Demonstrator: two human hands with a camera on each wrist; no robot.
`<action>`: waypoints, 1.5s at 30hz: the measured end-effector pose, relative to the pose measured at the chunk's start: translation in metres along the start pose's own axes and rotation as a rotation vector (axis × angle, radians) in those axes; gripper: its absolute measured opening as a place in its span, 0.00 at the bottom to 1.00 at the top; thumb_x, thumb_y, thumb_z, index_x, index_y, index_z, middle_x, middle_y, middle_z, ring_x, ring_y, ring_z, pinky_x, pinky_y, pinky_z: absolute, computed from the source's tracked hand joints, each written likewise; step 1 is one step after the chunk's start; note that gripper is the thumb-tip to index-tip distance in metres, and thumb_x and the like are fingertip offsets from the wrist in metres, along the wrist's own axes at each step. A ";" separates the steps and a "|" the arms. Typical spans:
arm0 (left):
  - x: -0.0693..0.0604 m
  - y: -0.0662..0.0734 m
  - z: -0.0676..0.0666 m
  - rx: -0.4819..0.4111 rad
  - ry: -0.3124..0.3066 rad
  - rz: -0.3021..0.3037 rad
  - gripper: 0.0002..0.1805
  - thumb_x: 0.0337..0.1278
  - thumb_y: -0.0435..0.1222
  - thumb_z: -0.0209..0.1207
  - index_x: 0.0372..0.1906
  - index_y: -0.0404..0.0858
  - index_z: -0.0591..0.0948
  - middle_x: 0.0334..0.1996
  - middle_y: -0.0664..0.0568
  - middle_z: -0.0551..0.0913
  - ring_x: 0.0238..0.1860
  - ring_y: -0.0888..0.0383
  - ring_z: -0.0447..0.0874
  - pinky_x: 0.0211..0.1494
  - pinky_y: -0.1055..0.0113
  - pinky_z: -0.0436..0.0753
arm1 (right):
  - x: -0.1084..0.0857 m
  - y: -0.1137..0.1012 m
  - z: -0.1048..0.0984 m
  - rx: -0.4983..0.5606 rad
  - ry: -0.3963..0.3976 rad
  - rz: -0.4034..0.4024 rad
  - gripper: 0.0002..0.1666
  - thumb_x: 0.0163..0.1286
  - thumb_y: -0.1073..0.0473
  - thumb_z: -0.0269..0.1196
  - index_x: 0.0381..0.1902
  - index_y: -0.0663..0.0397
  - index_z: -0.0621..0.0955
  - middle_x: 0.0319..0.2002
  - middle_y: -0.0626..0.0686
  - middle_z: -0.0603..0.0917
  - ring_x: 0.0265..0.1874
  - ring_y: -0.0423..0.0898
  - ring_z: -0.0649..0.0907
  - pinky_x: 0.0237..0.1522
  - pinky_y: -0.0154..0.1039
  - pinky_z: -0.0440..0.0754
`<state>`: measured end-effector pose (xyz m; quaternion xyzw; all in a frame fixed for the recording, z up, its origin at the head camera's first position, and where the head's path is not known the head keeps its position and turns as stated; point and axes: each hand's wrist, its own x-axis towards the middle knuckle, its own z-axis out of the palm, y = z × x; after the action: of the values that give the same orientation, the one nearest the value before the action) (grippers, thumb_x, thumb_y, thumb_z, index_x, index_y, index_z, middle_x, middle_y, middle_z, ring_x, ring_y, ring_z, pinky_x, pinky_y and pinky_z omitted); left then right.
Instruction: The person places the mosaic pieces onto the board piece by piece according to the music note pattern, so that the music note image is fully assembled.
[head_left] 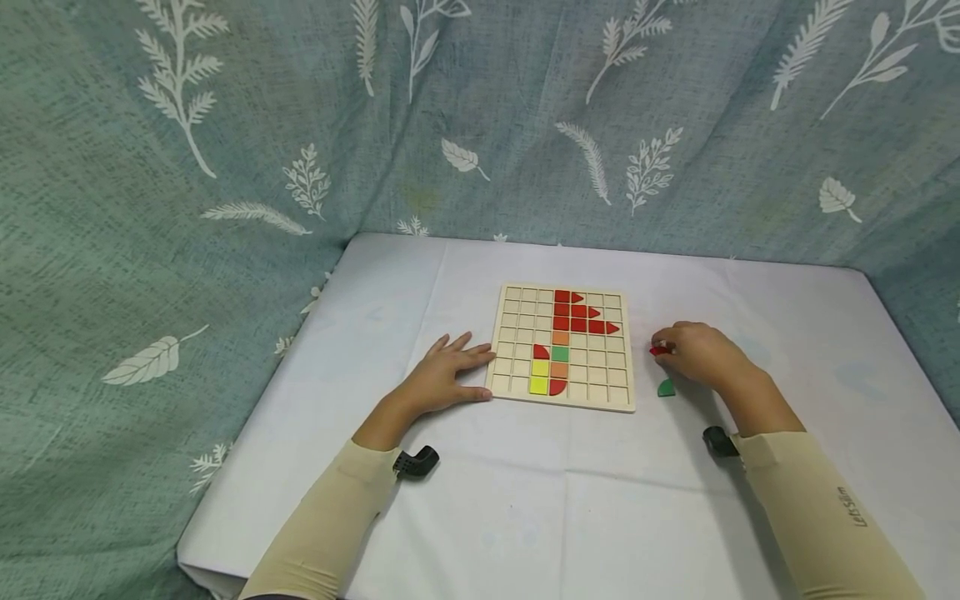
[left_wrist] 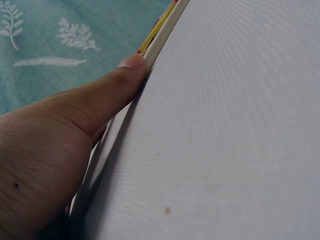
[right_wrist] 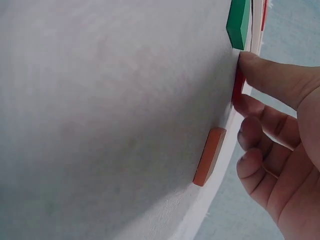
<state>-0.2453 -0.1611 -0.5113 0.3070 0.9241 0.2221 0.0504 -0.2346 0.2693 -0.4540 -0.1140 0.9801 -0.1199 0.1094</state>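
Note:
A square wooden grid board (head_left: 600, 375) lies on the white cloth, partly filled with red, yellow, orange and green flat pieces. At its left edge my left hand (head_left: 442, 379) rests with fingers spread, fingertips and thumb touching the rim. In the left wrist view the thumb (left_wrist: 110, 90) lies along the board's side. To the right of the board, my right hand (head_left: 697, 354) pinches a small red piece (head_left: 657, 351) between thumb and forefinger, close to the cloth. A green quarter-round piece (head_left: 666, 388) lies just nearer than that hand.
An orange piece (right_wrist: 210, 156) lies on the cloth beside the right hand's curled fingers in the right wrist view. The table (head_left: 480, 517) has a white cover. A patterned blue-green curtain (head_left: 525, 125) hangs behind it and along the left side.

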 end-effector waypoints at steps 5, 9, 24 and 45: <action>0.000 -0.002 0.002 0.002 0.000 0.001 0.47 0.43 0.73 0.56 0.69 0.54 0.72 0.69 0.67 0.65 0.76 0.55 0.45 0.76 0.53 0.36 | -0.002 0.003 -0.001 0.020 -0.001 0.006 0.20 0.62 0.59 0.69 0.50 0.62 0.83 0.41 0.56 0.83 0.43 0.55 0.80 0.48 0.55 0.78; 0.000 -0.002 0.002 0.000 0.004 -0.005 0.47 0.43 0.73 0.56 0.69 0.54 0.72 0.69 0.67 0.65 0.76 0.55 0.45 0.76 0.54 0.36 | -0.002 0.006 -0.003 0.022 0.005 0.000 0.15 0.62 0.62 0.68 0.47 0.61 0.85 0.37 0.53 0.82 0.39 0.53 0.80 0.45 0.52 0.79; 0.000 -0.001 0.001 -0.004 0.002 -0.001 0.47 0.43 0.72 0.57 0.69 0.54 0.72 0.69 0.66 0.65 0.76 0.55 0.45 0.76 0.53 0.36 | 0.001 0.005 -0.004 0.034 0.024 -0.004 0.16 0.59 0.62 0.68 0.45 0.65 0.84 0.40 0.57 0.83 0.39 0.54 0.80 0.46 0.53 0.80; -0.001 -0.001 0.000 -0.002 -0.002 0.007 0.46 0.44 0.72 0.57 0.69 0.54 0.72 0.69 0.67 0.65 0.76 0.54 0.45 0.76 0.54 0.36 | 0.004 -0.023 0.000 0.102 0.080 -0.057 0.16 0.62 0.59 0.68 0.47 0.61 0.85 0.45 0.56 0.83 0.45 0.54 0.80 0.49 0.53 0.79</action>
<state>-0.2455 -0.1621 -0.5115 0.3102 0.9228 0.2228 0.0508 -0.2334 0.2466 -0.4486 -0.1311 0.9727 -0.1773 0.0722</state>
